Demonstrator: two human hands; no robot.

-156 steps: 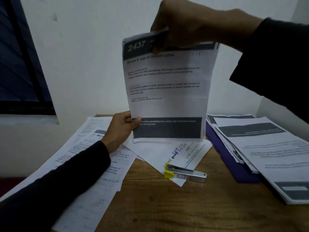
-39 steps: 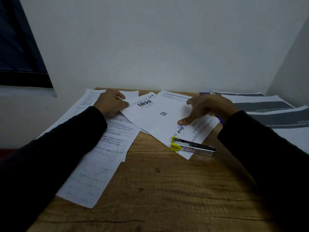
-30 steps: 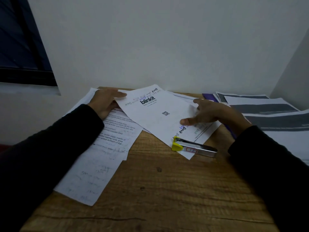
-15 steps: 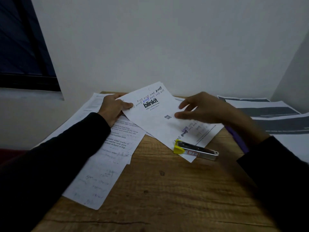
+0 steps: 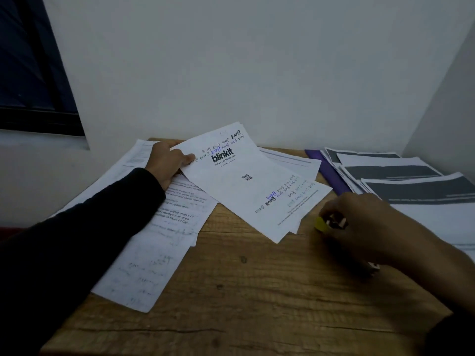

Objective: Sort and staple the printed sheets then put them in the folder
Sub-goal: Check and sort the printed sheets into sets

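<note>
My left hand point(image 5: 168, 160) pinches the left corner of a thin set of white sheets point(image 5: 246, 186) printed with a "blinkit" logo, lifted slightly at the far end. My right hand point(image 5: 365, 227) has its fingers curled round the stapler point(image 5: 322, 223), whose yellow tip and a bit of metal show past my fingers; the rest is hidden. It sits just right of the sheets' near corner. The purple folder point(image 5: 327, 170) lies at the back right, mostly under a pile of printed sheets point(image 5: 411, 186) with dark bands.
More printed and handwritten sheets point(image 5: 159, 240) lie spread on the left of the wooden table point(image 5: 257, 291), partly under my left arm. White walls close the back and right. A dark window point(image 5: 33, 73) is at the left.
My right hand left the blinkit sheets, dropped to the stapler and closed round it, shifting it right off the paper. My left hand keeps holding the sheets' corner.
</note>
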